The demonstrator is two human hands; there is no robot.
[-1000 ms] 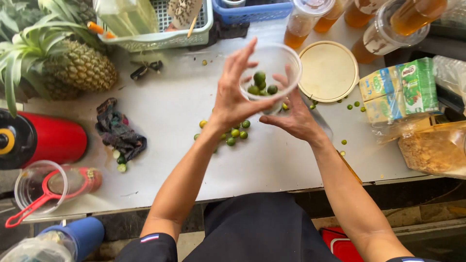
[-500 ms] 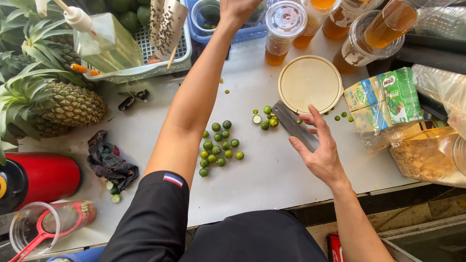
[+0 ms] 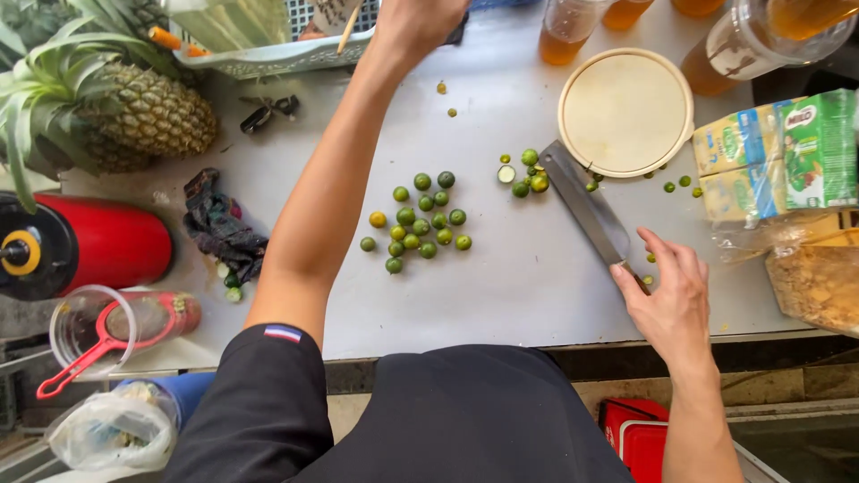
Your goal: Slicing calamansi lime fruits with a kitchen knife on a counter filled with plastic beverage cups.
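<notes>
My right hand (image 3: 667,295) rests on the handle of a broad knife (image 3: 586,204) lying flat on the grey metal counter (image 3: 501,286). The blade points up-left toward a few small green limes and a cut half (image 3: 523,177). A loose pile of several small green limes (image 3: 419,222) lies in the middle of the counter. My left hand (image 3: 413,22) reaches far up to the top edge, at the white basket (image 3: 268,55); its fingers are cut off by the frame. A round pale cutting board (image 3: 626,112) sits beyond the knife.
A pineapple (image 3: 134,116) lies at the left, a red canister (image 3: 89,246) below it, a dark rag (image 3: 219,224) beside. Cups of amber drink (image 3: 568,31) line the back. Green drink cartons (image 3: 778,156) and a bagged item (image 3: 819,273) sit at the right.
The plastic cup of limes my hands held a second ago is gone from view. My left arm stretched up to the back; my right hand lowered the knife onto the counter.
</notes>
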